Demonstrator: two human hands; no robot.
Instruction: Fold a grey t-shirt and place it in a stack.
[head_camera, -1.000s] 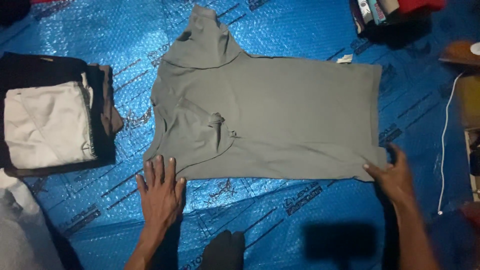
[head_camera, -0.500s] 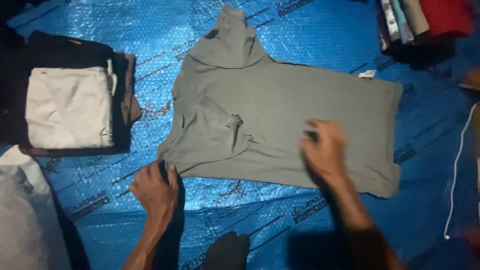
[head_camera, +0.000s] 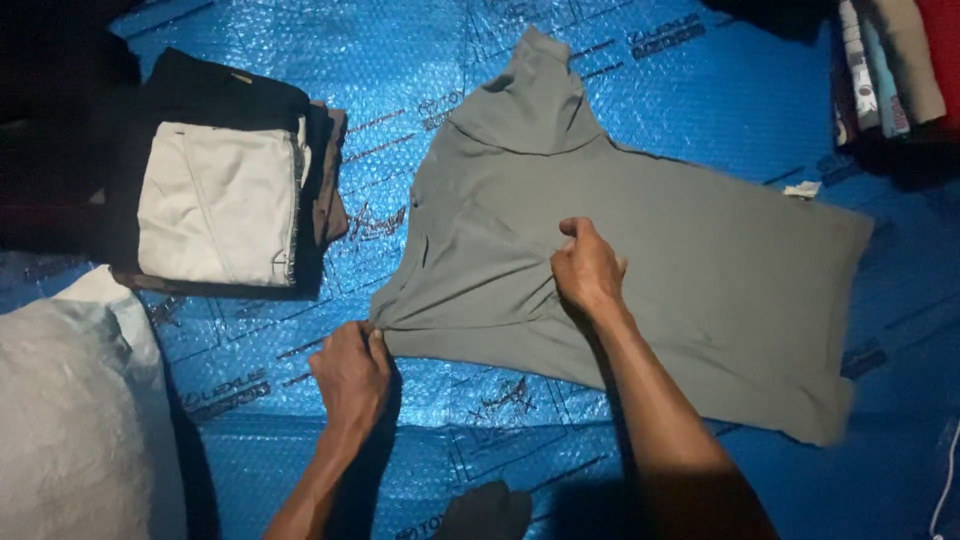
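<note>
Grey shirt (head_camera: 700, 270) lies flat on the blue bubble-wrap sheet (head_camera: 640, 90) covering the floor, spread wide so its cloth can be worked. To its left sits a stack of folded clothes (head_camera: 225, 200), kept apart from it. My right hand (head_camera: 587, 270) rests mid-shirt, fingers curled and pinching a bunch of fabric. My left hand (head_camera: 352, 368) grips the shirt's near edge, fingers closed, pinning that corner down.
</note>
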